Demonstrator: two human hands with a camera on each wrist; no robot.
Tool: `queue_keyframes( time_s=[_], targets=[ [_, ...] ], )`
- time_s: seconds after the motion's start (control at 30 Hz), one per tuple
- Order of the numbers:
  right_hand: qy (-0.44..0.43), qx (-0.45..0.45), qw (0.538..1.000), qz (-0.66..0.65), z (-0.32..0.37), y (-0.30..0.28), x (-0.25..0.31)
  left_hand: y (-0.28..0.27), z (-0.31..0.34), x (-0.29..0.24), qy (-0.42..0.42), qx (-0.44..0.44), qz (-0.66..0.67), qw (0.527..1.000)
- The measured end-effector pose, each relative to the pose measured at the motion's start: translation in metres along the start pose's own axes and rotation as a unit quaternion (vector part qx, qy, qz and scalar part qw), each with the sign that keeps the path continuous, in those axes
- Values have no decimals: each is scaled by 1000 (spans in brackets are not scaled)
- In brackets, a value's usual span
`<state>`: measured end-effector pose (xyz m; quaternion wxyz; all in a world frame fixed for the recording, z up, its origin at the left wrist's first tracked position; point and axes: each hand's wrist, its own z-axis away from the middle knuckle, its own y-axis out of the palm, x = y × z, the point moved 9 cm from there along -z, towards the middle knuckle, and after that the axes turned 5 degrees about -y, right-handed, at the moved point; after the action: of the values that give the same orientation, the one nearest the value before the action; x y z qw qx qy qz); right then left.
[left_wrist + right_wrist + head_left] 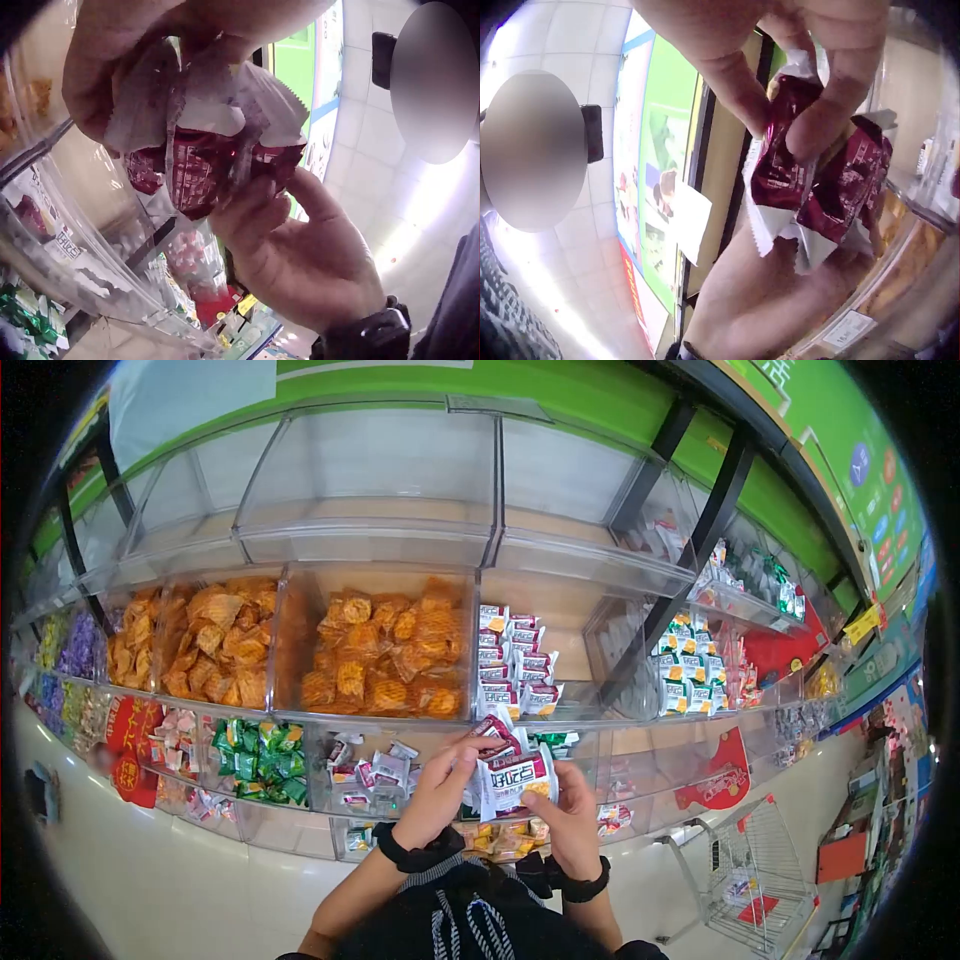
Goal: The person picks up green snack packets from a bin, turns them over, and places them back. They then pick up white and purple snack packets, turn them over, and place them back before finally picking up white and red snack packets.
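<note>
Several small white and maroon snack packets (515, 778) are held in front of the chest, above the lower bins. My left hand (438, 792) pinches them by their crimped ends on the left side. From the right, my right hand (570, 825) grips the front packet with its thumb on the wrapper. Maroon undersides of the packets (196, 169) show in the left wrist view, between the left hand (187, 30) above and the right hand (307, 259) below. In the right wrist view the right hand's fingers curl round the maroon packets (840, 180).
Beyond the hands, a bin holds rows of similar packets (517, 660). Orange snack bags (385, 650) fill bins to the left, green packets (258, 760) lie lower left. A shopping cart (755, 870) stands at the lower right, and clear bin edges run close to the hands.
</note>
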<state>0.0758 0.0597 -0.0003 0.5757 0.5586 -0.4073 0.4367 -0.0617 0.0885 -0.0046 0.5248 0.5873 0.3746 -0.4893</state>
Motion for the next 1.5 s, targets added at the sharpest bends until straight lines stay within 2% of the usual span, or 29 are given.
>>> queue_keyframes(
  time_s=[0.03,0.17,0.23,0.27,0.33,0.4,0.43,0.47,0.5,0.53,0.57,0.6,0.67,0.7,0.73,0.8,0.9,0.97,1.03,1.13,1.2,1.23,1.27,1.3,1.33,1.37,1.4,1.47,1.5],
  targets=[
    [-2,6,1000,11,0,0,-5,4,2,0,-10,33,22,999],
    [-24,18,999,28,-1,6,-6,-1,3,18,-14,46,81,996],
    [-30,16,999,28,-1,2,-11,7,6,8,6,85,5,996],
    [-35,36,997,55,-2,-2,-21,8,8,2,5,86,4,996],
    [-40,55,994,81,-4,0,-17,10,12,-20,69,53,-128,988],
    [-17,77,965,252,-2,2,-9,8,12,-15,59,52,-135,988],
    [-61,88,950,293,-3,2,-4,8,14,-16,73,42,-161,983],
    [-61,86,950,292,-4,-2,-3,7,15,-18,88,32,-186,978],
    [-97,120,946,286,-5,3,3,12,17,-19,96,50,-241,964],
    [-133,154,939,279,-5,9,9,16,19,-23,95,51,-242,964],
    [-141,203,906,343,-3,16,13,24,22,-27,95,62,-300,947],
    [-140,203,907,342,-4,16,17,30,25,-28,94,72,-357,927],
    [-222,292,744,558,7,34,15,36,24,-20,61,85,-374,922],
    [-216,300,734,569,8,35,13,40,23,-18,62,95,-361,926],
    [-215,302,735,568,6,32,13,44,21,-17,64,104,-347,930],
    [-153,334,795,482,0,23,8,47,18,-12,56,109,-326,937],
    [-186,334,791,477,-12,14,25,52,12,-6,52,102,-291,950],
    [-226,309,776,501,-28,6,46,42,5,-17,65,44,-212,974],
    [-252,244,718,602,-56,-6,74,29,-1,-18,74,20,-211,974],
    [-282,191,646,684,-118,-20,95,3,-4,-25,97,-30,-242,965],
    [-283,187,619,709,-165,-31,82,-11,-9,-21,88,-59,-321,941],
    [-253,196,586,744,-190,-40,65,-20,-10,-19,90,-107,-362,922],
    [-223,204,552,777,-213,-49,48,-24,-13,-15,92,-113,-356,923],
    [-226,209,546,779,-231,-54,36,-32,-15,-13,81,-155,-464,869],
    [-173,219,530,801,-252,-65,17,-39,-17,-10,67,-193,-564,800],
    [-120,228,513,819,-270,-77,-1,-47,-20,-4,51,-198,-553,807],
    [-120,231,511,819,-284,-82,-12,-52,-22,0,49,-201,-551,808],
    [-146,171,491,842,-307,-97,-22,-60,-25,12,25,-194,-559,806],
    [-139,160,509,835,-315,-102,-27,-60,-27,17,16,-190,-578,794]
  ],
)
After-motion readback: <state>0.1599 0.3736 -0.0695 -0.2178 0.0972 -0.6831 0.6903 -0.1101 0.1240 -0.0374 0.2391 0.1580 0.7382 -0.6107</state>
